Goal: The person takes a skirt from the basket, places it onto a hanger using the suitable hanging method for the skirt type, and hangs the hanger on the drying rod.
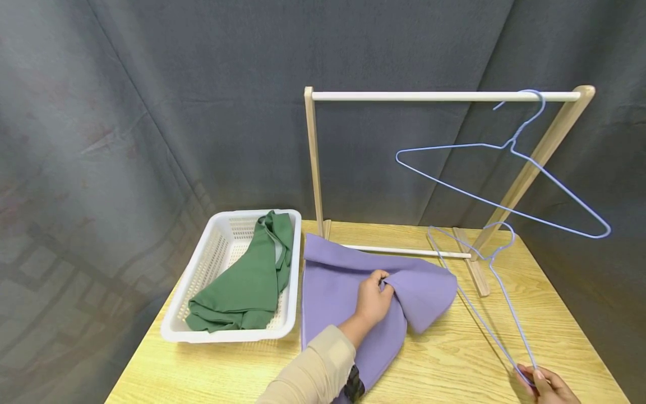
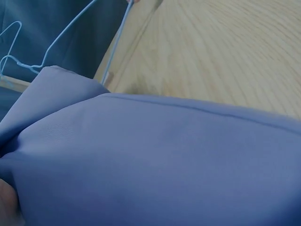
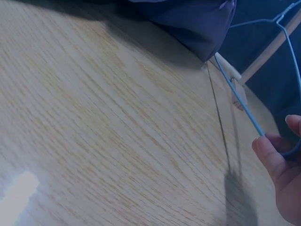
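A purple cloth garment (image 1: 333, 297) lies spread over the middle of the table, its right part folded and lifted. My left hand (image 1: 373, 298) pinches a bunched fold of it; in the left wrist view only a fingertip (image 2: 6, 202) shows beside the cloth. At the lower right my right hand (image 1: 550, 386) holds one end corner of a blue wire hanger (image 1: 510, 306) between thumb and fingers. The hanger's other end reaches behind the raised part of the garment. In the right wrist view the thumb (image 3: 269, 153) presses on the hanger wire.
A wooden rack with a white rail (image 1: 414, 96) stands at the back. Another blue wire hanger (image 1: 454, 146) hangs at its right end. A white plastic basket (image 1: 174, 314) on the left holds a green garment (image 1: 242, 280). The wooden table's (image 1: 565, 314) right edge lies beyond the right hand.
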